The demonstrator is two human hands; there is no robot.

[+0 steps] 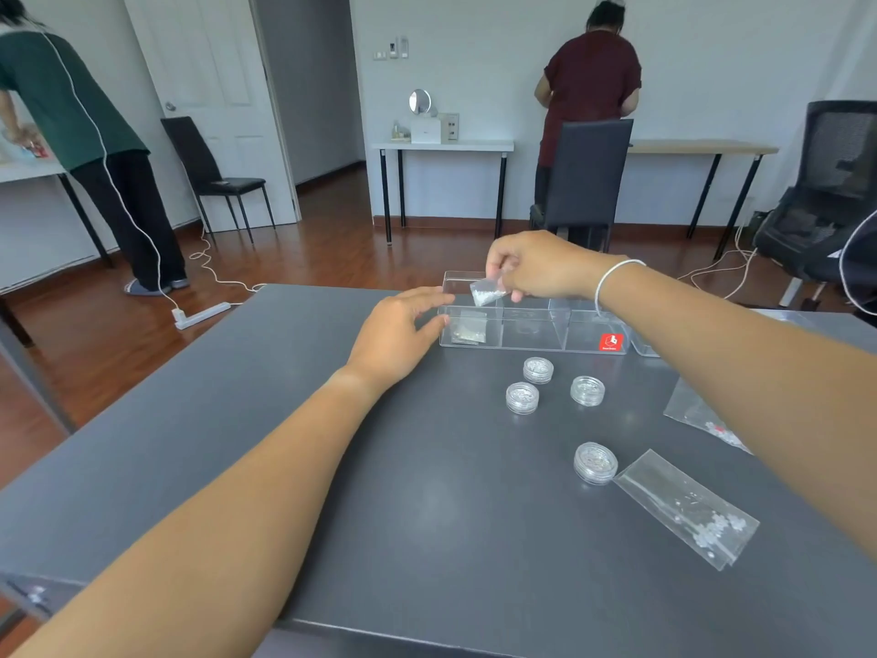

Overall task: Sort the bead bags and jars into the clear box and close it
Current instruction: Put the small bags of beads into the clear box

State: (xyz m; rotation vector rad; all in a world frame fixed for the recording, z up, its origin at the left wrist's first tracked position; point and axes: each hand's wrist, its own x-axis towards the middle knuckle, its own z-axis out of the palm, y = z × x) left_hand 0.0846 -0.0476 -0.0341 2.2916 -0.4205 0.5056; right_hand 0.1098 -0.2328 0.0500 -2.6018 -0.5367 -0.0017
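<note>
Dark grey table (332,467) fills the near half of the view; beyond it lie a wood floor, white walls and two other persons working at far tables.

Clear box (531,325) sits at the far middle of the table, lid off or open, divided into compartments. A red label (611,342) marks its near right wall. One flat bag (470,331) already lies in the leftmost compartment.

Right hand (536,270) pinches a small bead bag (488,292) by its upper edge, holding it above the leftmost compartment. Left hand (398,330) rests with relaxed, nearly straight fingers touching or just beside the box's left end; contact cannot be confirmed.

Remaining items: four round jars, three grouped near the box (538,370) (522,398) (587,390) and one nearer (595,463), touching or just beside a long bag (688,508). Another bag (702,415) lies at right, partly under the right forearm.

Probable faults:
- The bag hangs tilted; released early, it may catch on the box rim or a divider and fall outside.
- If the left hand does not steady the box, a downward push may slide it on the smooth table.
- The right forearm passes above the jars and right bag; a low withdrawal may sweep them.
</note>
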